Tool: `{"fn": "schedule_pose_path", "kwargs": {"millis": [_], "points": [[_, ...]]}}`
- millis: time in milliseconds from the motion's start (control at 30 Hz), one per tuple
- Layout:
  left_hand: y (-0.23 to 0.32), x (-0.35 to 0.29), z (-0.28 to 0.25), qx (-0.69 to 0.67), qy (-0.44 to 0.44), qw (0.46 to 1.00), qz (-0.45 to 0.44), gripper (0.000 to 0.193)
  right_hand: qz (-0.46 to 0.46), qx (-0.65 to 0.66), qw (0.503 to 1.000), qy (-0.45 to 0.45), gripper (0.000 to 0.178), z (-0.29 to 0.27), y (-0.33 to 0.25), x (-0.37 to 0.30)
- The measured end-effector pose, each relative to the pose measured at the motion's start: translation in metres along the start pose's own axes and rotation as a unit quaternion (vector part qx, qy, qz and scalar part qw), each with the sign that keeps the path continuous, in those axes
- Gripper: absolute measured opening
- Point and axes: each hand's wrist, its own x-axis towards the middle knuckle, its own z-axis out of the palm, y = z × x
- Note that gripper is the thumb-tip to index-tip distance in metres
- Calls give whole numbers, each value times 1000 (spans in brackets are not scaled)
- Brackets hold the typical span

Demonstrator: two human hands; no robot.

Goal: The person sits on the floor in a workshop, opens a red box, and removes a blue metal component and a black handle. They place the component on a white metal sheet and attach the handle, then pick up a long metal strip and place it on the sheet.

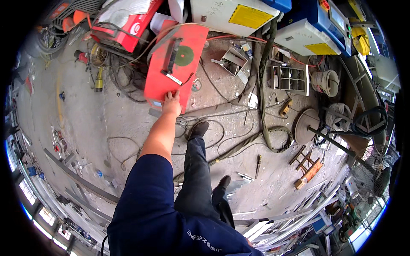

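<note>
My left hand [171, 103] reaches forward and rests on the near end of a red box-shaped machine [156, 83]. Its fingers lie on the top, slightly apart, without wrapping round anything I can see. A long black handle [174, 55] runs along the machine's top, beside a round green disc [185, 56]. Near my fingers lies a small white-labelled strip [174, 79] with a dark curved piece beside it. A light-coloured small panel [157, 103] shows at the near left corner. My right hand is out of view.
Cables [222, 128] and a dark wrapped hose [261, 106] loop across the floor by my shoes. To the right are a divided metal tray [291, 90], a white bucket [320, 81], a round-based stand [306, 126] and a small stool [308, 173]. White-and-blue machines [239, 17] stand ahead.
</note>
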Motion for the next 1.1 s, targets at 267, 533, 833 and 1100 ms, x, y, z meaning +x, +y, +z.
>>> {"fn": "schedule_pose_path", "kwargs": {"millis": [267, 533, 833, 1100], "points": [[57, -15, -42, 75, 2, 976, 204, 57, 71, 127, 988, -40, 47, 68, -11, -30], [74, -192, 8, 85, -513, 827, 213, 27, -151, 159, 970, -105, 46, 207, 107, 53], [111, -347, -23, 378, -531, 642, 404, 33, -222, 473, 850, -61, 41, 350, 93, 45], [140, -488, 26, 541, -416, 594, 425, 20, -283, 630, 722, 37, 38, 453, 130, 101]]}}
